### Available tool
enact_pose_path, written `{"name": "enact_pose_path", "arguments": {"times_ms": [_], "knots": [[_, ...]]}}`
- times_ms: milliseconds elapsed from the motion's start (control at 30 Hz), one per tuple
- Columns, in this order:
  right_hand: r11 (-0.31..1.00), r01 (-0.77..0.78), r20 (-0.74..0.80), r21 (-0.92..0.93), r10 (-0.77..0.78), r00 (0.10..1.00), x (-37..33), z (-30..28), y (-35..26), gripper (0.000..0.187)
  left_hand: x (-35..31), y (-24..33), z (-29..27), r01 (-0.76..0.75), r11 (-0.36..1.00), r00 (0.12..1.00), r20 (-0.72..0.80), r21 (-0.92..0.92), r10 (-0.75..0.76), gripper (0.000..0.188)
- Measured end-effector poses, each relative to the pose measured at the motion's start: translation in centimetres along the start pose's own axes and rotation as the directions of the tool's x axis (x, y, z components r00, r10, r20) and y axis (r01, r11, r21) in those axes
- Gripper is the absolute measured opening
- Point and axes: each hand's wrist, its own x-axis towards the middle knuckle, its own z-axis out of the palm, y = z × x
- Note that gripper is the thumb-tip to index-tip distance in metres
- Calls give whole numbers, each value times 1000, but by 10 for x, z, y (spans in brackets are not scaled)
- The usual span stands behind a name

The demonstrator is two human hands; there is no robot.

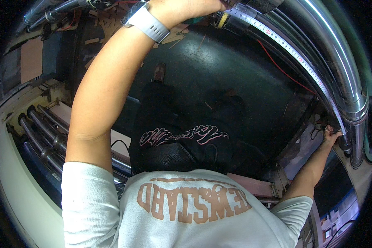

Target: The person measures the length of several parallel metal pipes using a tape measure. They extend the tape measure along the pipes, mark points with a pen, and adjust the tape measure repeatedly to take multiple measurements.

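A white tape measure blade point(291, 50) with dark and red markings stretches along a dark bar beside a shiny metal roller point(335, 37). It bows across the upper right of the view. At the top, my left hand point(194, 7) is closed at one end of the blade, its fingers partly cut off by the picture's edge. Over on the right, my right hand point(331, 135) pinches the blade's other end, close to the roller's end fitting. A grey-strapped watch point(149, 25) sits on my left wrist. A yellow ring-shaped part point(223, 20) shows just below the blade's upper end.
Machine frames stand on both sides, with several dark rollers point(43, 134) at the left. A thin red cable point(283, 66) hangs below the bar. Wooden scraps point(173, 37) lie on the dark green floor point(202, 53). Papers point(341, 215) lie at the lower right.
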Motion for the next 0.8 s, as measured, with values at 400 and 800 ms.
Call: {"name": "enact_pose_path", "arguments": {"times_ms": [400, 800], "knots": [[999, -6, -1, 33, 6, 1000, 2, 17, 4, 77, -5, -1, -6, 28, 1000, 1000, 1, 0, -28, 22], [1000, -21, 12, 11, 21, 1000, 2, 21, 14, 77, -9, -8, 0, -23, 999, 999, -40, -31, 22, 22]]}}
